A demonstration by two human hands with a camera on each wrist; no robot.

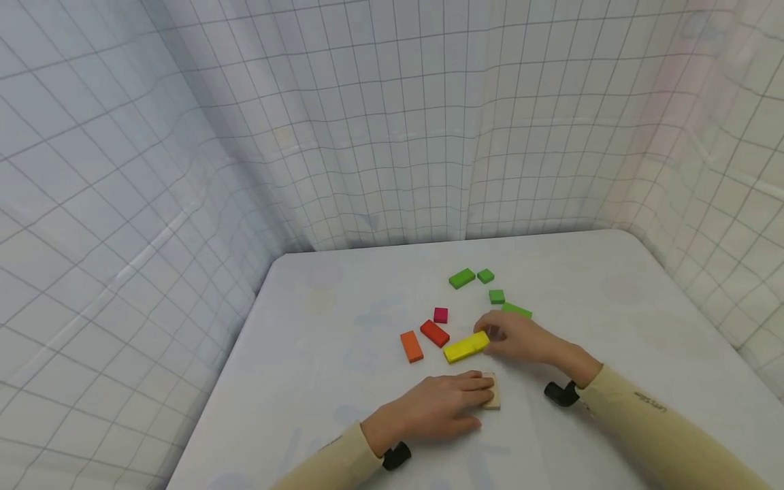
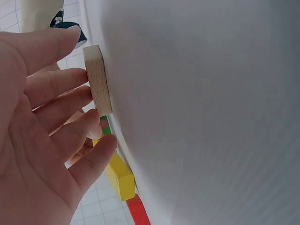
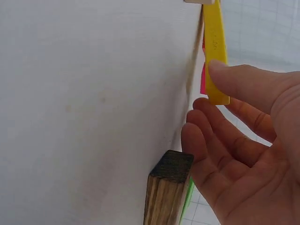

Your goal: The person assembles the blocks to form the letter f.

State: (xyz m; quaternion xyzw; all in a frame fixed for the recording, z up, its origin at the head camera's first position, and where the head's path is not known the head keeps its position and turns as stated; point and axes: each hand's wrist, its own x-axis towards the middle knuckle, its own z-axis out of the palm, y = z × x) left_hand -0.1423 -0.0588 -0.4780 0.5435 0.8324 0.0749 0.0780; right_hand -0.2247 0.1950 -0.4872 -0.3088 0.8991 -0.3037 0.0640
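Note:
My right hand (image 1: pixel 527 338) pinches the right end of a long yellow block (image 1: pixel 464 348). In the right wrist view the thumb lies on the near face of that block and a finger is behind it. Nearer to me, my left hand (image 1: pixel 444 406) rests its loosely extended fingers on a flat pale wooden block (image 1: pixel 492 391). In the left wrist view these fingertips are at the side of the wooden block (image 2: pixel 97 79), with the thumb held apart. A brown wooden block with a blackened end (image 3: pixel 168 187) is below the right fingers, hidden in the head view.
Left of the yellow block lie a red block (image 1: pixel 435 333), an orange block (image 1: pixel 412 346) and a small crimson block (image 1: pixel 441 315). Farther back are several green blocks (image 1: pixel 462 278). White grid-patterned curtains (image 1: pixel 392 122) surround the white table (image 1: pixel 318 327).

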